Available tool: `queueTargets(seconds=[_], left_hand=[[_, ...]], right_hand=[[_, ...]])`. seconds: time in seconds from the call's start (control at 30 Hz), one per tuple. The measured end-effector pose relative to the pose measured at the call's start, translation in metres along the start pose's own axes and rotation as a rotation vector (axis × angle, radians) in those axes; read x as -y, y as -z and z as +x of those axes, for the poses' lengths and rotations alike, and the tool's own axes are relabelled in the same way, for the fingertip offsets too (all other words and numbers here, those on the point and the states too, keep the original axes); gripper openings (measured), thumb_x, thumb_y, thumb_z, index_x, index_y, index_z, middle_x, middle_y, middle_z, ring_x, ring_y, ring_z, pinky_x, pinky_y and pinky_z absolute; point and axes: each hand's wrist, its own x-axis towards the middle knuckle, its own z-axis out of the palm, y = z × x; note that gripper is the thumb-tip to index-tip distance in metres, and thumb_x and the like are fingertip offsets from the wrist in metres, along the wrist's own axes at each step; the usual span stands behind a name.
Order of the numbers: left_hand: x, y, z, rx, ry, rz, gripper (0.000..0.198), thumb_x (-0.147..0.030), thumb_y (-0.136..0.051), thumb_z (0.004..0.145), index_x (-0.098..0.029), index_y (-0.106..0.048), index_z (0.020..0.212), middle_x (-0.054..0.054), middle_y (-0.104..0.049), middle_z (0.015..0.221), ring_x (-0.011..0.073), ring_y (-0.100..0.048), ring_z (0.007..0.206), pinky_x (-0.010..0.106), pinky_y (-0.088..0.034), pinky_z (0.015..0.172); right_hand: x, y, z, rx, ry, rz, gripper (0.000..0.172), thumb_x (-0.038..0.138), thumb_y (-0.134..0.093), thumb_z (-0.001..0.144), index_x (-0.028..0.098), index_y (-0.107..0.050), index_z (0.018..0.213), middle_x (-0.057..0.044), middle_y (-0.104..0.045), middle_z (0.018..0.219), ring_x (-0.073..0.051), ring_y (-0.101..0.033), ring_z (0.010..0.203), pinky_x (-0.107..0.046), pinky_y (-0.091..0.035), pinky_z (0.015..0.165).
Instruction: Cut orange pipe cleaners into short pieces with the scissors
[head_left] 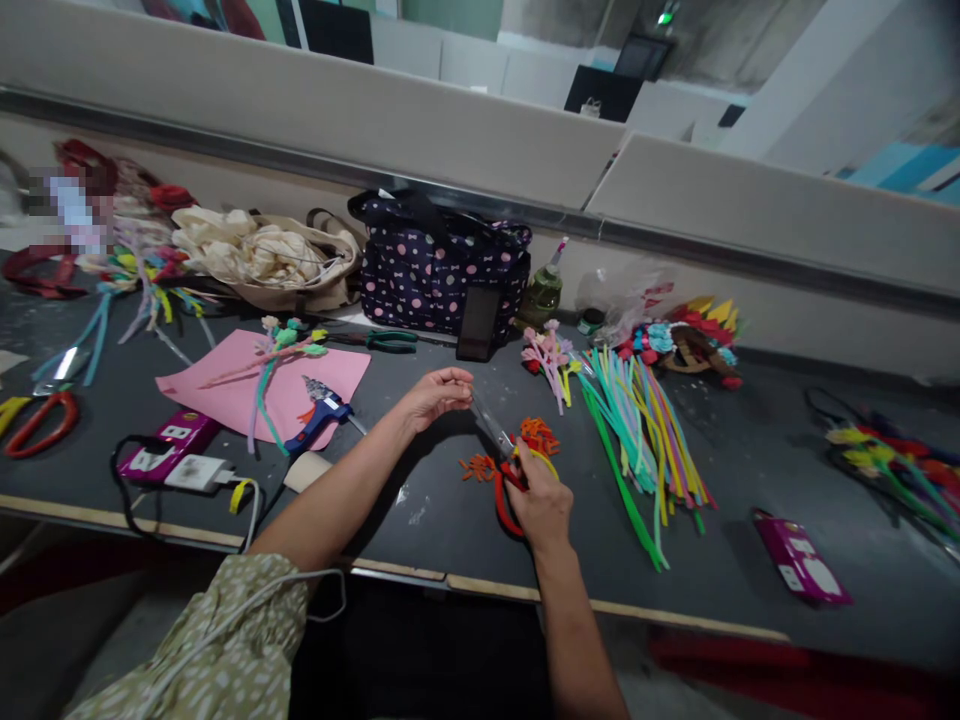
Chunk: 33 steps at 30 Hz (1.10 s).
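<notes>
Left hand: the left hand [439, 400] has thumb and fingers drawn together by the blade tip, can't tell if they're pinching anything
Right hand: the right hand [544, 500] is wrapped round the red-and-yellow handles of the scissors [491, 430]
Scissors: 2 pairs, one in that grip with blades angled toward the left hand, the other pair [49, 425] way off left
Orange bits: 2 little piles of orange bits [540, 436], either side of the scissors
Stems: 1 big bunch of stems [652, 430], right of the right hand
Glue gun: 1 blue glue gun [322, 418], left of the left hand
Purple boxes: 2, one purple box [171, 445] left of the hands, another purple box [802, 560] far right, labels too small to read
Bag: 1 dotted bag [442, 265] beyond the hands, 1 phone [480, 320] against it
</notes>
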Motion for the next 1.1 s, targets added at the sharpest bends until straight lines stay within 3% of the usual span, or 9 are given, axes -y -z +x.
queueTargets(seconds=[0.83,1.1], left_hand=[[0.001,0.003,0.001,-0.004,0.018,0.033,0.035,-0.010,-0.077,0.057,-0.011,-0.062,0.088,0.002,-0.065,0.070,0.0110,-0.063,0.063,0.026,-0.052,0.066],[-0.002,0.011,0.003,-0.010,0.013,0.041,0.035,-0.012,-0.077,0.058,-0.011,-0.063,0.090,0.003,-0.065,0.071,0.0118,-0.063,0.063,0.028,-0.052,0.067]], right_hand=[[-0.001,0.001,0.000,0.071,-0.002,0.007,0.041,0.026,-0.043,0.090,0.016,-0.052,0.129,-0.008,-0.068,0.098,-0.014,-0.063,0.084,-0.022,-0.046,0.072],[0.000,0.002,0.003,0.050,-0.039,-0.094,0.041,0.029,-0.042,0.091,0.016,-0.051,0.129,-0.007,-0.067,0.094,-0.015,-0.061,0.083,-0.023,-0.044,0.069]])
